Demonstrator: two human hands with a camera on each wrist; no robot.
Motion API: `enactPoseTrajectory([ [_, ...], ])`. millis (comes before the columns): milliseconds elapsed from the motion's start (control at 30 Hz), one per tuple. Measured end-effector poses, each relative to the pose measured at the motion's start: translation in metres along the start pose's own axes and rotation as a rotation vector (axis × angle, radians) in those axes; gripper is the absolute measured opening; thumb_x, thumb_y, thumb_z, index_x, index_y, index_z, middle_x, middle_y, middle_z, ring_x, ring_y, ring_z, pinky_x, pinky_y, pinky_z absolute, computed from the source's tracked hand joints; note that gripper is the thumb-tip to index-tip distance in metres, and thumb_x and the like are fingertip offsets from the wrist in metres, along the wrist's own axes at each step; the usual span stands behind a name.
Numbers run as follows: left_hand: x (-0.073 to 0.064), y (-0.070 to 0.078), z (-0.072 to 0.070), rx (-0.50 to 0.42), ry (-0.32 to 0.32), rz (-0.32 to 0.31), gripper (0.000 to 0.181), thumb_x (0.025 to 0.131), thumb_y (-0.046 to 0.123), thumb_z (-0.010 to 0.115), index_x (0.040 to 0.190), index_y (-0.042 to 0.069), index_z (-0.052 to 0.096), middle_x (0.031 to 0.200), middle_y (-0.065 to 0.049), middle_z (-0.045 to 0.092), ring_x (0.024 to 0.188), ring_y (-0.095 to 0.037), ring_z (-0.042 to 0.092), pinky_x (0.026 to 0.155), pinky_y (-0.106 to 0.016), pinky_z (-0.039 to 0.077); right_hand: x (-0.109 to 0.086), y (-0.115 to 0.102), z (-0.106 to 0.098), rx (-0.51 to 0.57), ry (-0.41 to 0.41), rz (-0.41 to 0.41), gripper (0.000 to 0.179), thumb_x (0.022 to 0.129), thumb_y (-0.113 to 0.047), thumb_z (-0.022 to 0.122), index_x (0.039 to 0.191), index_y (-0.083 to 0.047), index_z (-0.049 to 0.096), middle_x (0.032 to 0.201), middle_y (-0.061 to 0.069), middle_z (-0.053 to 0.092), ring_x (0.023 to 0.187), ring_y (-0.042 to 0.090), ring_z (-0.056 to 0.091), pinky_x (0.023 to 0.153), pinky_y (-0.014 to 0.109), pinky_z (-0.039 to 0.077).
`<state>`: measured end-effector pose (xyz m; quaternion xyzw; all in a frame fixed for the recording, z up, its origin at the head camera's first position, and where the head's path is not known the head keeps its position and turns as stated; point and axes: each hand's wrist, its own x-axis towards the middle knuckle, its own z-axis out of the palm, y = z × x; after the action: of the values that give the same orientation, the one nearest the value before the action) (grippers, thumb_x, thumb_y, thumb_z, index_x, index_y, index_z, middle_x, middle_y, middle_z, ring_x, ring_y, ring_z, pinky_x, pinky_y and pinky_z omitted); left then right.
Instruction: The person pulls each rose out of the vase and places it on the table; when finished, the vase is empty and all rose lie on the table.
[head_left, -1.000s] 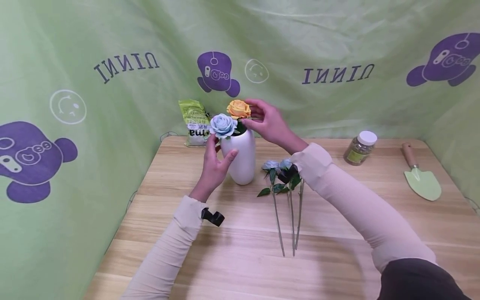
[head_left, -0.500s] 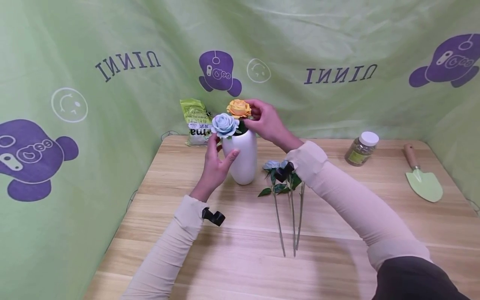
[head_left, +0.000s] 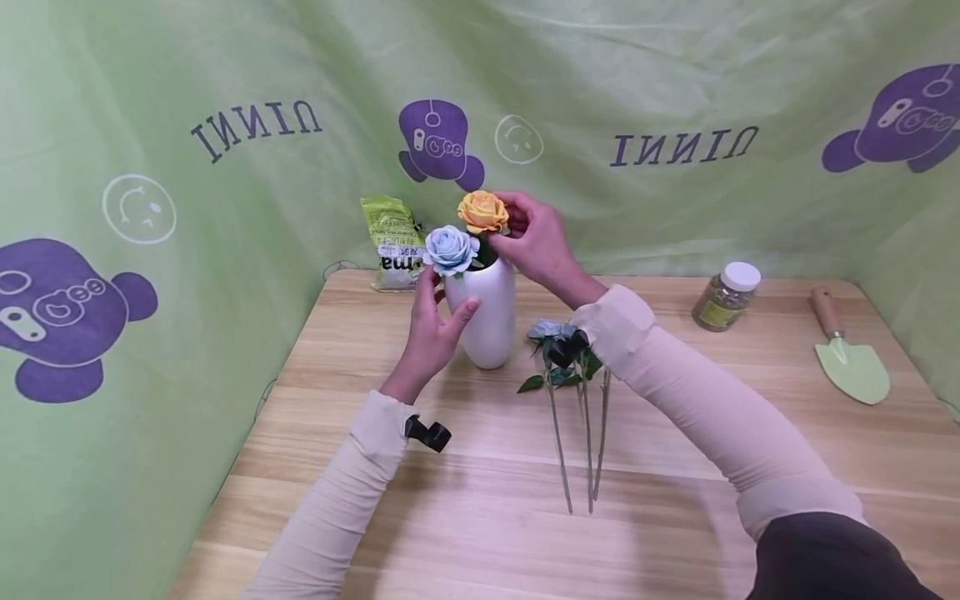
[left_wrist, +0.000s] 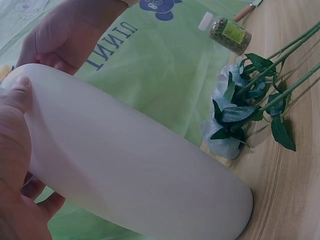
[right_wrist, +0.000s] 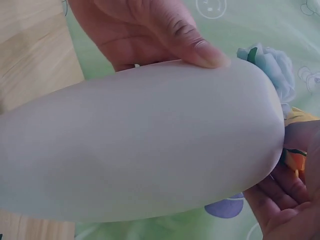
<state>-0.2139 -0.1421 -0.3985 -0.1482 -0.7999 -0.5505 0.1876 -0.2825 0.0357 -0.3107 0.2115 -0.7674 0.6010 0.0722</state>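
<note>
A white vase (head_left: 483, 325) stands upright on the table, gripped near its top by my left hand (head_left: 431, 333), the thumb on the near side. One light blue rose (head_left: 451, 250) leans out over the rim on the left. Behind it, an orange rose (head_left: 483, 211) stands above the mouth, and my right hand (head_left: 536, 242) pinches it just under the bloom. Its lower stem is hidden inside the vase. In the right wrist view the right fingertips (right_wrist: 280, 187) sit close against the vase rim. Several more blue roses (left_wrist: 225, 120) lie on the table right of the vase.
Behind the vase stands a green and white bag (head_left: 393, 246). A jar (head_left: 723, 300) with a white lid and a green trowel (head_left: 851, 371) with a wooden handle lie toward the right. Green printed cloth (head_left: 675, 217) encloses the wooden table (head_left: 480, 517).
The orange rose and my right hand have risen slightly above the vase mouth. My left hand keeps its grip, and the vase stays in place.
</note>
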Motion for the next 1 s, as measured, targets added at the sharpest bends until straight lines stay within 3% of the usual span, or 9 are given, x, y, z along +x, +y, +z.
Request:
enactPoseTrajectory([
  [267, 0.000, 0.000, 0.000, 0.010, -0.003, -0.001, 0.075, 0.095, 0.019, 0.068, 0.155, 0.007, 0.023, 0.153, -0.015, 0.035, 0.142, -0.031, 0.037, 0.118, -0.051, 0.038, -0.003, -0.004, -0.002, 0.075, 0.058, -0.062, 0.048, 0.082, 0.004, 0.069, 0.129, 0.000, 0.061, 0.123, 0.019, 0.070, 0.109, 0.025, 0.070, 0.093, 0.030, 0.059],
  [500, 0.001, 0.000, 0.000, 0.009, -0.012, 0.016, 0.071, 0.097, 0.018, 0.066, 0.153, 0.005, 0.023, 0.153, -0.017, 0.034, 0.144, -0.032, 0.035, 0.119, -0.051, 0.036, -0.005, -0.008, -0.004, 0.059, 0.075, -0.100, 0.042, 0.082, 0.003, 0.072, 0.123, 0.000, 0.065, 0.116, 0.019, 0.072, 0.099, 0.021, 0.072, 0.086, 0.026, 0.061],
  [1000, -0.001, 0.000, -0.001, 0.000, -0.013, 0.018, 0.071, 0.097, 0.019, 0.066, 0.152, 0.003, 0.024, 0.151, -0.019, 0.035, 0.141, -0.036, 0.036, 0.118, -0.053, 0.036, -0.008, -0.019, -0.006, 0.128, 0.133, -0.109, 0.039, 0.083, 0.004, 0.071, 0.121, 0.004, 0.064, 0.113, 0.023, 0.072, 0.092, 0.016, 0.073, 0.083, 0.024, 0.061],
])
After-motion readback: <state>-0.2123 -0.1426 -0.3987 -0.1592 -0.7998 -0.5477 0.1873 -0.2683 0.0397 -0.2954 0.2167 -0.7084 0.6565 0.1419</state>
